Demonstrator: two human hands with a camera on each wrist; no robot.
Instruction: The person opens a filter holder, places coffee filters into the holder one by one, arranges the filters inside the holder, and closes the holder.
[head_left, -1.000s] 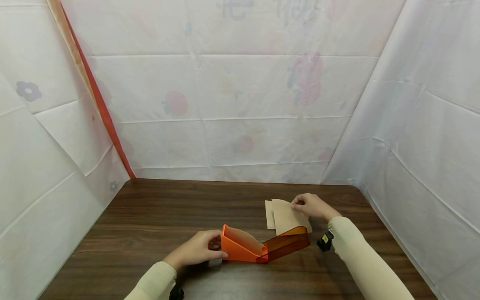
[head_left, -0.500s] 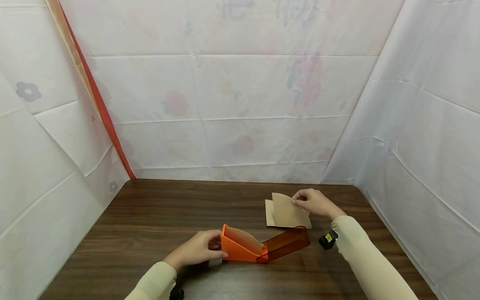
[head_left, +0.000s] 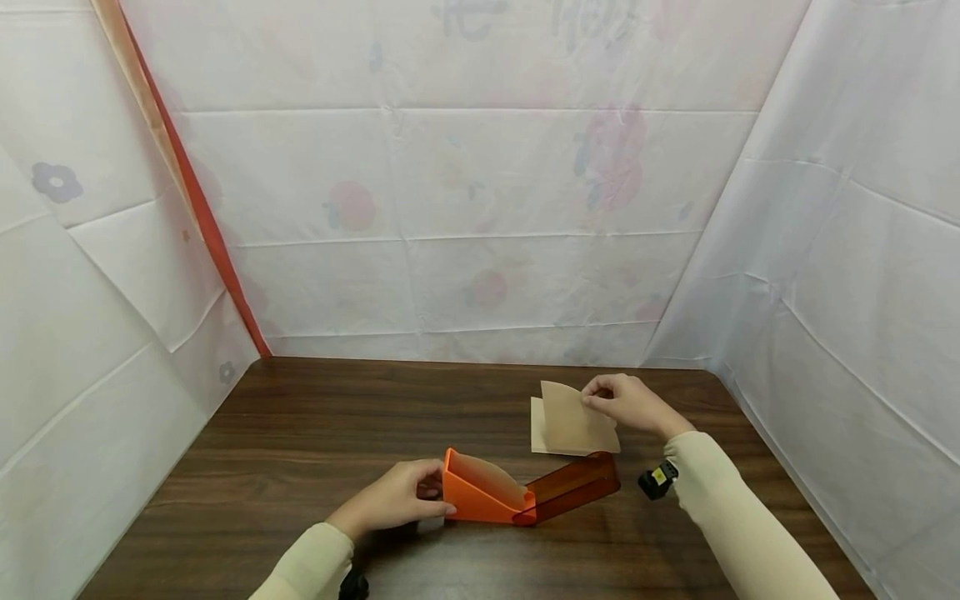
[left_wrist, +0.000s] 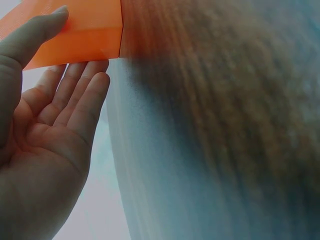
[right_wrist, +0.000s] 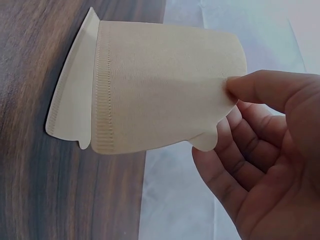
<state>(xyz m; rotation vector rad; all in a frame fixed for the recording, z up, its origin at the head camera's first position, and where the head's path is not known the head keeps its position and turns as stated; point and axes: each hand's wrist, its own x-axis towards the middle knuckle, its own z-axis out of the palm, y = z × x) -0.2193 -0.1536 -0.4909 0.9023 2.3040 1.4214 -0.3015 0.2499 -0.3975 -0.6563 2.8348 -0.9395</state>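
**Filter (head_left: 573,423) pinched in your right hand (head_left: 630,407), box (head_left: 476,503) held in your left hand (head_left: 393,497)**

The filter covers most of the second filter (head_left: 537,428), so you see only a strip of it past the edge away from your right thumb; you cannot tell whether the two touch. Your right fingertips are partly hidden behind the filter, and your left ones behind the end of the box. The left wrist view cuts the box off and blurs the table (head_left: 345,417). Both your sleeves leave the head view at its bottom edge, and the lettering high beyond your grips is too faint to read.

Under both grips the table is dark and wood-grained. White sheets (head_left: 450,283) with pale flower and fruit prints hang beyond and to either side, and an orange-red strip (head_left: 202,200) runs down the left corner.

Your right thumb is clamped on the filter's rounded edge against the fingers behind; the filter reaches leftward from that grip, tilted, with its crimped edge farthest off. Your left thumb and fingers clasp the box's tall end. The box extends rightward from them, brown paper (head_left: 487,474) inside, its amber lid (head_left: 576,486) swung open towards your right hand, just nearer you than the filter.
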